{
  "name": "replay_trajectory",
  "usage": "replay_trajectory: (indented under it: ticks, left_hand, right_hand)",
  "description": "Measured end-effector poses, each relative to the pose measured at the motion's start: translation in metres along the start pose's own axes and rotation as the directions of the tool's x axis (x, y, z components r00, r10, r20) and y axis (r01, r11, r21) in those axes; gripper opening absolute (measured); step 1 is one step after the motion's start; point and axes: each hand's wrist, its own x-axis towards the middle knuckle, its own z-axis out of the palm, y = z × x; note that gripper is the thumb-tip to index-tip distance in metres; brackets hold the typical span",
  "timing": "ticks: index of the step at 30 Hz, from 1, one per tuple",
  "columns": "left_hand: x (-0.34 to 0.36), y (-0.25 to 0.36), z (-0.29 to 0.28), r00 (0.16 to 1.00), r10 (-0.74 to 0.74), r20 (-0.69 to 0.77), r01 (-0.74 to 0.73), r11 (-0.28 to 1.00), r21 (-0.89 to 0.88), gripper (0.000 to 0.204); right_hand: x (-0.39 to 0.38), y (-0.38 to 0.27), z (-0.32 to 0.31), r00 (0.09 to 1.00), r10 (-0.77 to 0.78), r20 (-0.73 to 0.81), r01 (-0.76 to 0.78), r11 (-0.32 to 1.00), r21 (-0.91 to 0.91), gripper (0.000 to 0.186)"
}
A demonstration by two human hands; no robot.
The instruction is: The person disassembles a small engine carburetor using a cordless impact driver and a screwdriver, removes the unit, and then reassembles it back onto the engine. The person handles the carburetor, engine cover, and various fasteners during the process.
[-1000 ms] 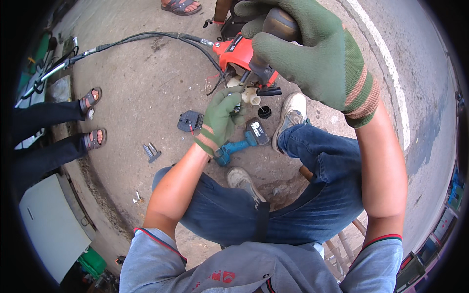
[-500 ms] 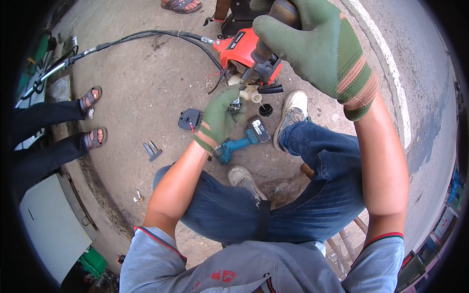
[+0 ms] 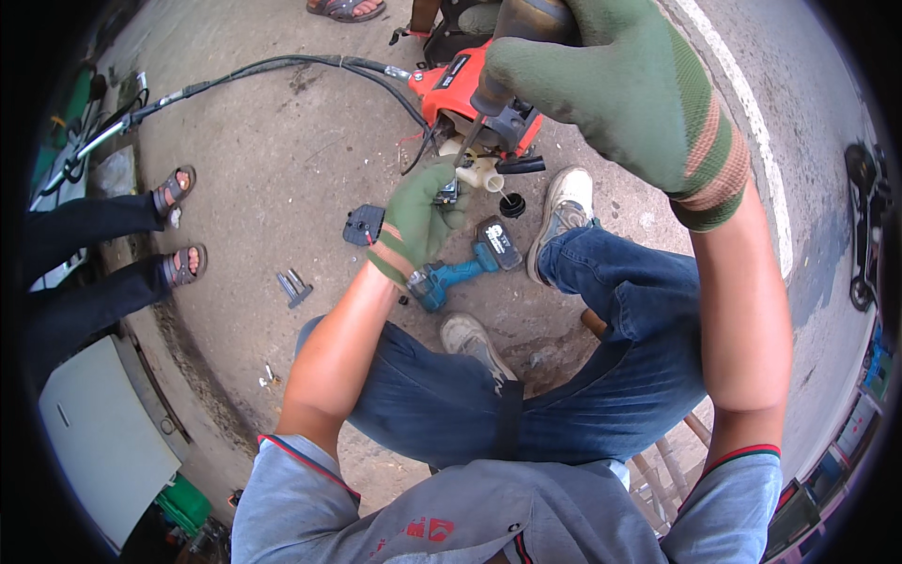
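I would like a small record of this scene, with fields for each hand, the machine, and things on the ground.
left hand: gloved, holds a small metal part at the machine
right hand: gloved, grips a screwdriver pointing down at the machine
machine: red engine with black cables
ground: blue cordless drill, black cap, dark cover

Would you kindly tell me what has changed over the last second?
The right hand, gripping the screwdriver, shifted slightly up over the orange engine. The left hand stayed on the small metal part; the blue cordless drill lies unmoved.
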Motion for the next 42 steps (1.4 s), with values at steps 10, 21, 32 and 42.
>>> replay_trajectory:
  ticks: [10, 21, 32, 42]
  left_hand:
    - [-0.003, 0.004, 0.006, 1.0, 0.007, 0.011, -0.006, 0.995, -0.099, 0.047]
    - [-0.002, 0.001, 0.003, 1.0, -0.003, -0.029, 0.001, 0.997, -0.077, 0.046]
    - [-0.005, 0.001, 0.006, 0.997, 0.003, -0.076, -0.007, 0.999, -0.048, 0.047]
    - [-0.006, -0.003, 0.002, 0.994, 0.014, -0.111, -0.016, 1.0, -0.017, 0.05]
  right_hand:
    - [0.021, 0.017, 0.006, 0.96, -0.28, -0.008, 0.269, 0.929, -0.253, 0.057]
    - [0.026, 0.0, -0.001, 0.889, -0.431, 0.158, 0.458, 0.846, -0.273, 0.034]
    - [0.019, -0.005, 0.009, 0.936, -0.333, 0.115, 0.352, 0.893, -0.279, 0.045]
    - [0.022, -0.009, 0.004, 0.996, 0.041, 0.082, -0.027, 0.985, -0.168, 0.048]
